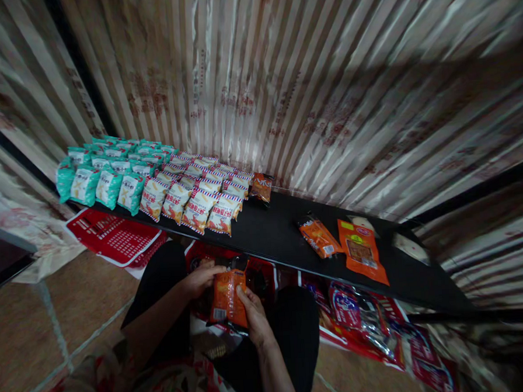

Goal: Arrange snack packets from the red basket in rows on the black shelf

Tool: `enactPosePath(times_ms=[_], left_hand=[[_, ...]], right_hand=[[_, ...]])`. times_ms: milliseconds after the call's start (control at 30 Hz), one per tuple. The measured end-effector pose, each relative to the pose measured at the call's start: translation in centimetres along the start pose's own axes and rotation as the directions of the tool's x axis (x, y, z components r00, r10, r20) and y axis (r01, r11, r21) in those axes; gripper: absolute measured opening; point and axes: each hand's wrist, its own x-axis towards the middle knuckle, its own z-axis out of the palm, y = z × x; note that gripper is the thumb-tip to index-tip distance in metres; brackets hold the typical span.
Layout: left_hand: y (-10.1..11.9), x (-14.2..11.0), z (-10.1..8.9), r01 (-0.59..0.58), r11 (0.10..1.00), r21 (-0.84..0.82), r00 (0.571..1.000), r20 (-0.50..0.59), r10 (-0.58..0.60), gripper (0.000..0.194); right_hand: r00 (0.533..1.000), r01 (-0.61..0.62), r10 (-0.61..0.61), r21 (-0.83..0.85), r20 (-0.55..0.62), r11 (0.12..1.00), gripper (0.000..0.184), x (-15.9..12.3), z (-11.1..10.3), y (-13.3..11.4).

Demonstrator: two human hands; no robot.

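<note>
Between my knees, both hands hold an orange snack packet (228, 298) with a dark bottom edge. My left hand (203, 279) grips its upper left side, and my right hand (252, 313) pinches its right side with the thumb on the front. Beneath the packet is a red basket (271, 277) with dark packets in it, partly hidden by my hands. On the black shelf, a similar orange packet (261, 188) stands at the back beside the rows. Another orange packet (318, 235) lies farther right, its end near a larger orange bag (361, 250).
Teal packets (107, 186) and white-and-orange packets (199, 208) stand in rows on the black shelf (272, 230). A red basket (114, 236) sits below left. Red and purple packages (359, 308) fill a basket below right. Striped curtain (247, 91) hangs behind.
</note>
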Motion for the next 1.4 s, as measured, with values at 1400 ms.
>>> enactPosePath(times_ms=[1400], left_hand=[[-2.4, 1.8, 6.1, -0.331, 0.942, 0.056, 0.941, -0.059, 0.334, 0.047]], right_hand=[[0.965, 0.217, -0.197, 0.104, -0.173, 0.971, 0.044, 1.8, -1.5, -5.0]])
